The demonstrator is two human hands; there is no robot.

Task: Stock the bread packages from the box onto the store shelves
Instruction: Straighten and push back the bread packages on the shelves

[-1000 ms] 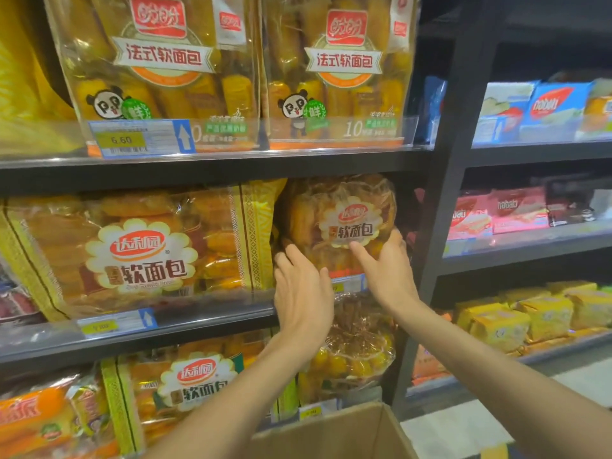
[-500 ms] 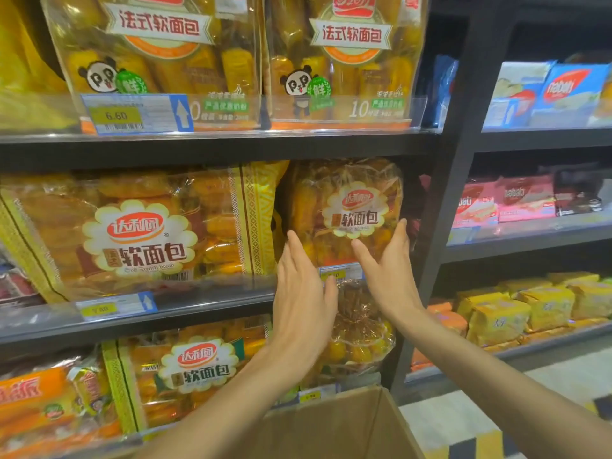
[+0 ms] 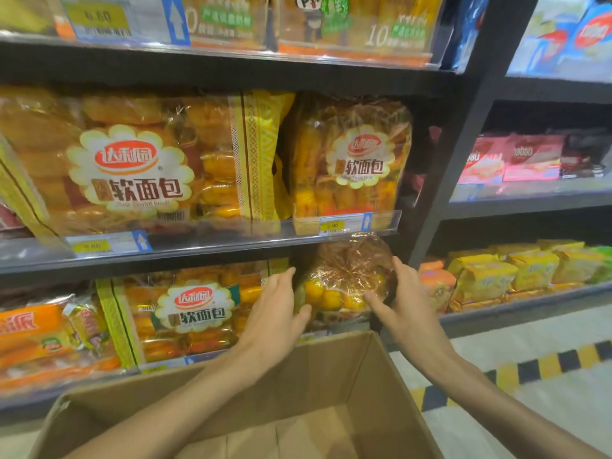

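Fingers [image 3: 379, 301] of both hands lay spread against a clear bread bag [image 3: 344, 283] on the lower shelf [image 3: 212, 361], above the box [image 3: 331, 369].

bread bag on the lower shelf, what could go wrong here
The hands, left and right, press both sides of the bread bag, so the soft rolls could get squashed. It sits at the shelf's right end; a nudge might tip it forward into the cardboard box below.
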